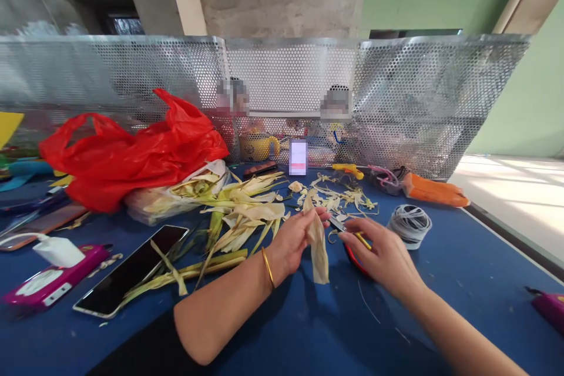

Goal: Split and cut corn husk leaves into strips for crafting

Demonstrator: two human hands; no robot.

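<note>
My left hand (294, 238) pinches a pale dried corn husk (319, 255), which hangs down below the fingers in a long strip. Just to its right, my right hand (381, 249) is closed around scissors with red and yellow handles (353, 255). Their metal blades (337, 222) point left toward the husk; whether they touch it I cannot tell. Small husk scraps (352, 198) lie scattered on the table behind both hands. A heap of loose husks (247, 211) spreads out to the left.
On the blue table (476, 317), a ball of grey yarn (410, 226) and an orange packet (434, 189) lie right. Left are a red plastic bag (145, 153), a phone (132, 270) and a purple power strip (57, 285). A lit phone (298, 157) stands before the perforated metal screen (286, 64).
</note>
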